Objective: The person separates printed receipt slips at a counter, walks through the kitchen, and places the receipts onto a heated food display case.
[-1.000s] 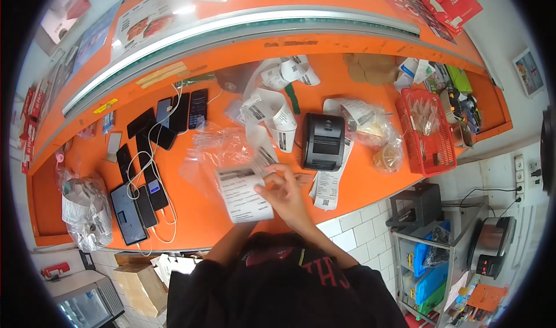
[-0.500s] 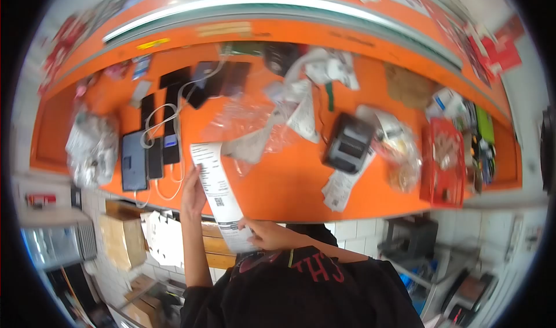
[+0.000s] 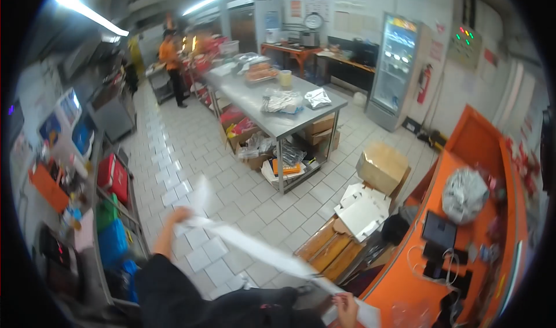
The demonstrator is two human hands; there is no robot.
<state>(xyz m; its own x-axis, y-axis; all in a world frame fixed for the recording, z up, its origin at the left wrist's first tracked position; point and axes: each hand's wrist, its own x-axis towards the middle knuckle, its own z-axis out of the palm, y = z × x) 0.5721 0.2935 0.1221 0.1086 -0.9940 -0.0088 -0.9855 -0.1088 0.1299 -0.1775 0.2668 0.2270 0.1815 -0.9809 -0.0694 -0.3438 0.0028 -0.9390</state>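
Note:
A long white receipt strip stretches slantwise across the front of my body, blurred by motion. My left hand, arm reaching forward on the left, is closed on the strip near its far end, and a loose piece of paper stands up beyond the fingers. My right hand is closed on the strip's other end, low by the edge of the orange counter. Print on the paper is not legible.
A steel table bearing bagged goods stands ahead. Cardboard boxes and a white carton sheet are near the counter. Phones, cables and a stuffed plastic bag lie on the counter. A person in an orange shirt stands far back.
My view has swung left from the counter to the room, so the counter is now at the right. My hands have moved apart, pulling the receipt strip out lengthwise.

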